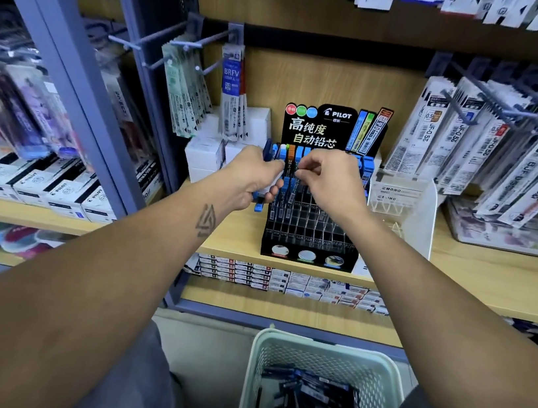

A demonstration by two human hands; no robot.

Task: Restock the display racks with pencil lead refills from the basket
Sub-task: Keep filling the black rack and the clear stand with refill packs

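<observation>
Bare forearms, triangle tattoo point(206, 221) (left wrist); grey trousers point(138, 389)

This is a stationery shop, seen at its refill aisle. Wooden shelves point(493, 270) in blue metal frames point(70, 82) carry retail stock: packaged pen refills point(460, 137) hang in rows from pegs point(166, 35), small white boxes point(38, 185) printed with a pen brand sit stacked along the left shelf, and more boxes point(284, 280) fill the shelf below. In the middle stands a black branded display rack point(310, 241) with a printed header card and slots of lead tubes. A pale plastic basket point(383, 386) of the same tubes rests on the floor
</observation>
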